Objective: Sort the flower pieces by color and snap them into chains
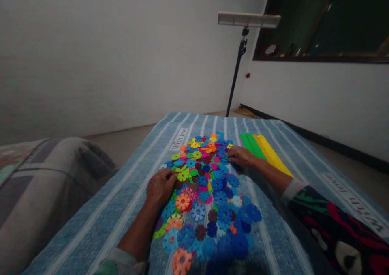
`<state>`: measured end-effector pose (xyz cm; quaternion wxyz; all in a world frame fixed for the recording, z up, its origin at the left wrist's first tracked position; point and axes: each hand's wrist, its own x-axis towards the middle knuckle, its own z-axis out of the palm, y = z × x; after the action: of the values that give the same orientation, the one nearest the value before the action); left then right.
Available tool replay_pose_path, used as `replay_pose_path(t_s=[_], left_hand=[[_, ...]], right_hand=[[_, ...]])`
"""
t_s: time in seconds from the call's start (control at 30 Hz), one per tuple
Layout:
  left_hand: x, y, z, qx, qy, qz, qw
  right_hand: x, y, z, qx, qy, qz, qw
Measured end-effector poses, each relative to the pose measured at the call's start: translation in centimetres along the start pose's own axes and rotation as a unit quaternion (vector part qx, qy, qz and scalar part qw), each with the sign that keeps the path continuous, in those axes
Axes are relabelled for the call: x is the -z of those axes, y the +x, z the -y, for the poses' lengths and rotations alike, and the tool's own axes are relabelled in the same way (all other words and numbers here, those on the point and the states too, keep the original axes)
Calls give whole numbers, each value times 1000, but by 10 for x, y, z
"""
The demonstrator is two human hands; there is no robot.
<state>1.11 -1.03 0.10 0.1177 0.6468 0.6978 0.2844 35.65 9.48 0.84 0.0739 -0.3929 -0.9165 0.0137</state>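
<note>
A pile of flat, gear-shaped plastic discs [206, 190] in blue, green, orange, pink and yellow lies spread on a blue striped cloth [100, 218]. My left hand [160, 187] rests on the pile's left edge with its fingers curled onto the discs; a green disc [183, 175] lies just past the fingertips. At the pile's far right edge my right hand [240, 156] lies palm down, fingers bent onto the discs. Whether either hand grips a disc is hidden by the fingers.
Green and yellow strips of joined pieces [267, 151] lie right of the pile. A grey cushion [45, 185] sits at the left. A light stand [238, 64] rises behind the cloth near a white wall, and a dark window [328, 19] is upper right.
</note>
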Motion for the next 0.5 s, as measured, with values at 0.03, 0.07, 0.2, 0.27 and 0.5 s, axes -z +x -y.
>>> replay_pose_path(t_s=[0.03, 0.07, 0.2, 0.27, 0.5], left_hand=[[0, 0, 0, -3, -1, 0, 1000], [0, 0, 0, -6, -1, 0, 1000], [0, 1, 1, -7, 1, -2, 1000], [0, 0, 1, 0, -1, 1, 1000], [2, 1, 0, -2, 8, 9, 1000]], right_hand=[[-1, 0, 1, -5, 15, -12, 1000], [-2, 0, 2, -11, 35, -27, 999], [-2, 2, 1, -26, 133, -95, 986], [4, 0, -7, -41, 155, -115, 980], [39, -28, -62, -190, 30, -70, 979]])
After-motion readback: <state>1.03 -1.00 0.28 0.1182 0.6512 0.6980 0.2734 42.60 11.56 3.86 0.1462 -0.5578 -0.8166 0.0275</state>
